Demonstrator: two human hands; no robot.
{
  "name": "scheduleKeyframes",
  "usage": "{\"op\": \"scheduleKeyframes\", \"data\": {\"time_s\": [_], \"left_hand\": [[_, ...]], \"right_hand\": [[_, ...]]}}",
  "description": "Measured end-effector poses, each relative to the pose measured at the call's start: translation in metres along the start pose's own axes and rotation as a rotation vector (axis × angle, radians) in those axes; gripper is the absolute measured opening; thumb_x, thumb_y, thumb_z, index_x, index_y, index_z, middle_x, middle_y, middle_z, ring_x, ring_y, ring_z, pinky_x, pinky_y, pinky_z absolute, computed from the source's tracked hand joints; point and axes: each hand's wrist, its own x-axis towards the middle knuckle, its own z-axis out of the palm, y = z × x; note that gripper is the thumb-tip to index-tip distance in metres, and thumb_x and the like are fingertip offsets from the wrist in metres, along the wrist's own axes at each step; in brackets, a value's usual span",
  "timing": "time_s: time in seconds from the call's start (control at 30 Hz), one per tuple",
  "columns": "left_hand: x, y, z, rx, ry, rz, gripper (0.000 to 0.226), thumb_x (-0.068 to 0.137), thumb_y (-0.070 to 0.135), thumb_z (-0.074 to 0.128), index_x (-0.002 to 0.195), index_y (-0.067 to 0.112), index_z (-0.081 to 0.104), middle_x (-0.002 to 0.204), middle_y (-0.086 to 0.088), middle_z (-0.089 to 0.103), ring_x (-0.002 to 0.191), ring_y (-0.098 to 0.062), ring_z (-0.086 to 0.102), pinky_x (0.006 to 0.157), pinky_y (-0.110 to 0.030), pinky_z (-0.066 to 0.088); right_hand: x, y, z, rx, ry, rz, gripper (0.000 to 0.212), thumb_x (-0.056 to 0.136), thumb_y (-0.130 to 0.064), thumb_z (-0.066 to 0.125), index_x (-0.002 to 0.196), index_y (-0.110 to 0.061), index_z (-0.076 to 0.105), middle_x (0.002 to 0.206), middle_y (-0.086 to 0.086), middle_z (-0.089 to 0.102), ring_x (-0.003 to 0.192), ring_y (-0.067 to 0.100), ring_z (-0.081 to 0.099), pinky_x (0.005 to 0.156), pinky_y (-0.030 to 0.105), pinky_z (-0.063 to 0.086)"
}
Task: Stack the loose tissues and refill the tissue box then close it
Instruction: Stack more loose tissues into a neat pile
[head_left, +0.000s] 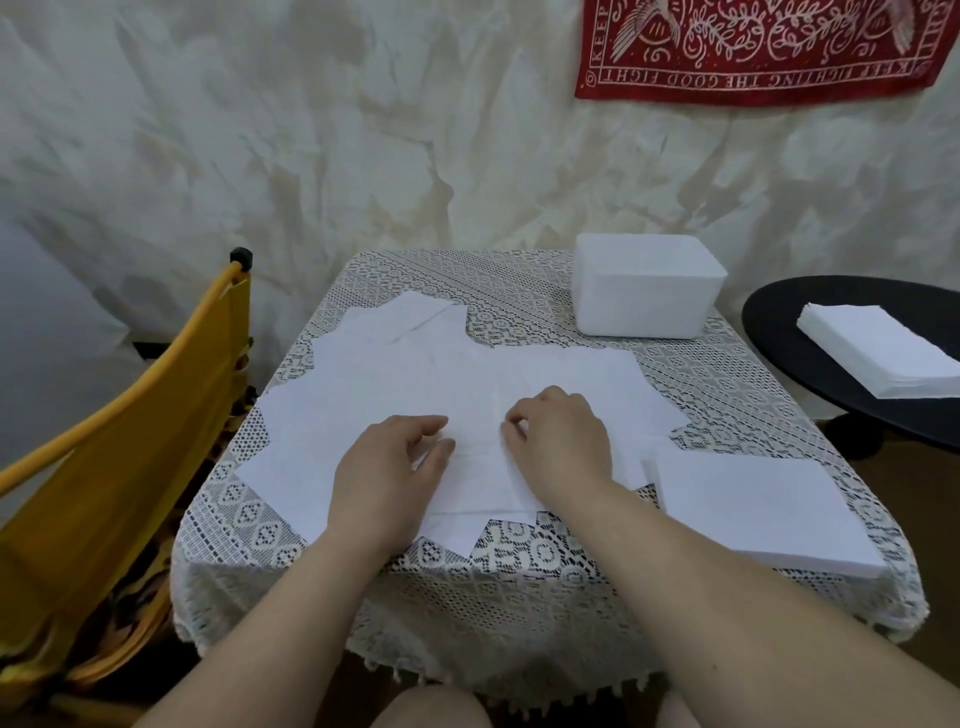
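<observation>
Several loose white tissues (415, 374) lie spread and overlapping over the middle of the lace-covered table (519, 582). My left hand (387, 465) rests on them near the front, fingers loosely curled with the tips on the paper. Beside it my right hand (558, 441) has its fingers bent and pinches a tissue's edge. A neat stack of tissues (753, 506) sits at the table's front right. The white tissue box (647, 286) stands at the back right corner.
A yellow chair (130, 441) stands close to the table's left side. To the right, a black round side table (789, 332) holds another stack of white tissues (883, 348). A red cloth (753, 47) hangs on the wall behind.
</observation>
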Motion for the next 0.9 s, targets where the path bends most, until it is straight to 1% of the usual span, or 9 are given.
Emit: {"op": "scheduleKeyframes", "data": {"time_s": [0.07,0.17,0.33,0.47,0.57,0.67,0.8,0.83,0.9], "left_hand": [[0.000,0.000,0.000,-0.005,0.004,-0.008,0.025,0.088,0.032,0.062,0.113,0.029,0.065,0.110,0.012,0.064,0.101,-0.007,0.056,0.088,-0.026,0.043],[0.001,0.000,0.001,-0.029,0.004,-0.029,0.024,0.087,0.031,0.063,0.111,0.029,0.066,0.108,0.013,0.065,0.094,-0.004,0.057,0.087,-0.026,0.044],[0.001,0.000,0.001,-0.041,0.003,-0.043,0.024,0.087,0.031,0.063,0.110,0.029,0.067,0.106,0.013,0.066,0.091,-0.001,0.056,0.086,-0.024,0.044],[0.001,0.000,0.001,-0.040,0.007,-0.040,0.023,0.087,0.032,0.064,0.109,0.028,0.067,0.105,0.013,0.066,0.087,0.001,0.055,0.084,-0.022,0.043],[0.001,-0.001,0.002,-0.036,0.010,-0.034,0.022,0.087,0.032,0.063,0.108,0.028,0.067,0.103,0.014,0.066,0.086,0.002,0.054,0.081,-0.020,0.041],[0.001,-0.001,0.002,-0.045,0.011,-0.039,0.022,0.087,0.032,0.063,0.109,0.028,0.067,0.103,0.014,0.065,0.086,0.002,0.054,0.081,-0.019,0.041],[0.000,-0.001,0.001,-0.081,0.036,-0.043,0.027,0.087,0.029,0.064,0.114,0.028,0.063,0.101,0.017,0.059,0.095,-0.003,0.058,0.082,-0.019,0.039],[0.000,-0.002,0.002,-0.076,0.054,-0.025,0.031,0.086,0.029,0.065,0.117,0.029,0.061,0.104,0.017,0.056,0.099,-0.005,0.057,0.083,-0.020,0.039],[0.002,-0.006,0.003,-0.057,0.099,0.033,0.044,0.083,0.029,0.068,0.125,0.032,0.055,0.120,0.014,0.052,0.112,-0.007,0.051,0.089,-0.022,0.039]], "right_hand": [[-0.001,0.000,0.002,-0.014,0.027,-0.019,0.024,0.096,-0.031,0.044,0.102,-0.027,0.067,0.108,-0.004,0.056,0.101,0.021,0.046,0.076,0.032,0.039],[0.000,0.001,0.005,-0.045,0.045,-0.016,0.022,0.095,-0.030,0.043,0.100,-0.024,0.064,0.106,-0.003,0.056,0.099,0.023,0.046,0.071,0.032,0.034],[0.004,-0.003,0.004,-0.090,0.006,-0.009,0.033,0.089,-0.052,0.047,0.101,-0.022,0.056,0.103,-0.004,0.050,0.099,0.022,0.044,0.075,0.034,0.035],[0.003,-0.003,0.007,-0.112,0.073,-0.048,0.026,0.094,-0.039,0.043,0.101,-0.021,0.060,0.103,-0.001,0.055,0.098,0.023,0.047,0.071,0.033,0.031],[0.001,0.000,0.008,-0.044,0.111,-0.078,0.024,0.095,-0.032,0.044,0.098,-0.019,0.064,0.100,-0.001,0.058,0.097,0.023,0.049,0.071,0.032,0.032],[-0.001,0.002,0.007,0.003,0.101,-0.056,0.024,0.096,-0.030,0.044,0.096,-0.016,0.063,0.098,-0.001,0.060,0.094,0.023,0.051,0.074,0.034,0.037],[-0.003,-0.001,0.002,0.122,0.101,-0.049,0.019,0.093,-0.027,0.049,0.088,-0.015,0.062,0.090,-0.002,0.060,0.086,0.017,0.053,0.075,0.031,0.040],[-0.005,-0.002,0.000,0.194,0.101,-0.050,0.016,0.091,-0.026,0.052,0.083,-0.016,0.061,0.085,-0.002,0.060,0.081,0.016,0.054,0.075,0.030,0.042],[-0.011,-0.006,-0.006,0.391,0.052,-0.032,0.013,0.085,-0.023,0.060,0.073,-0.019,0.060,0.075,-0.003,0.061,0.072,0.011,0.054,0.069,0.024,0.043]]}}
